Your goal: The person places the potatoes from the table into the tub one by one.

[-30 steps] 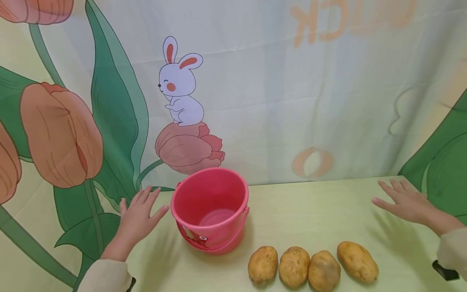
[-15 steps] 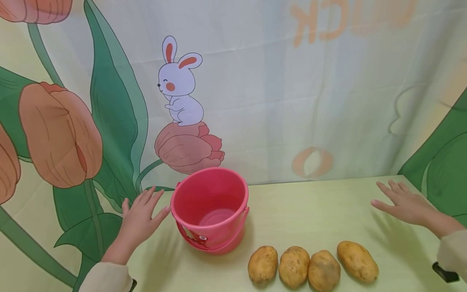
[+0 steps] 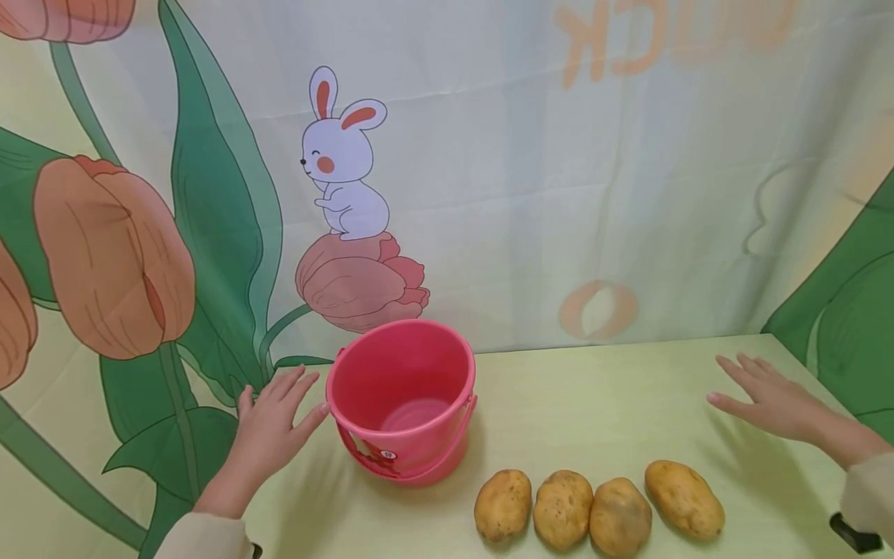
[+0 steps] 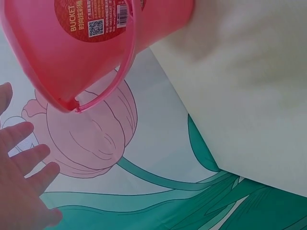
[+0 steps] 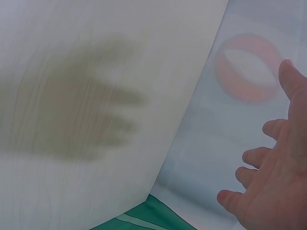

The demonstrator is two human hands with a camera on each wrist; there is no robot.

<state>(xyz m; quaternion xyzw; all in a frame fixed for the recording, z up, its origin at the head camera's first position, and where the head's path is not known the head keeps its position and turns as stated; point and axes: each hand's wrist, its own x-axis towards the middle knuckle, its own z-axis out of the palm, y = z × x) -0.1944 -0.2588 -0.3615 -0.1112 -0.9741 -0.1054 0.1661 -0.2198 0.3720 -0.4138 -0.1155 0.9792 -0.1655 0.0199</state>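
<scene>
Your head camera looks forward and down across the table (image 3: 594, 404) to the backdrop (image 3: 531, 171), taking in everything from mid distance. Your left wrist camera sits close, facing the pink bucket (image 4: 91, 43), which the head view shares. Your right wrist camera faces bare tabletop and backdrop.

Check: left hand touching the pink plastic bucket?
Cannot tell. In the head view the left hand has its thumb tip right at the pink plastic bucket wall; the left wrist view shows neither contact nor gap plainly.
</scene>
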